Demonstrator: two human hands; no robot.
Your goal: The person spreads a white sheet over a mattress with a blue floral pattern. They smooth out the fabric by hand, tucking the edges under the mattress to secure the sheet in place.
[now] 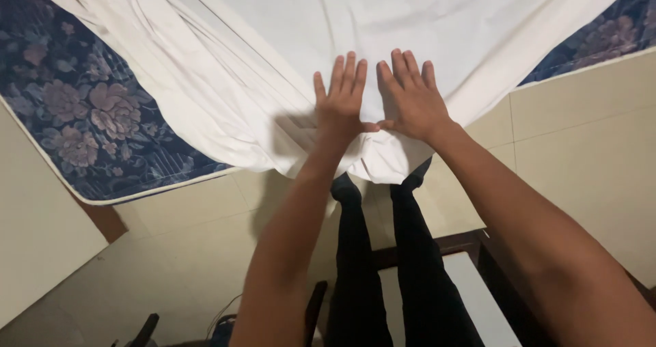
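A white sheet (383, 19) lies spread over a mattress with a dark blue floral cover (75, 115), its corner hanging over the mattress edge. My left hand (339, 104) and my right hand (410, 101) rest flat on the sheet side by side near that corner, fingers spread and thumbs touching. Neither hand holds anything. Folds of the sheet (205, 94) bunch up to the left of my hands.
Below the mattress is a cream tiled floor (581, 135). My legs in dark trousers (383, 265) stand at the corner. A dark wooden frame with a white panel (478, 299) sits at the lower right; dark objects and a cable lie at the bottom left (219, 320).
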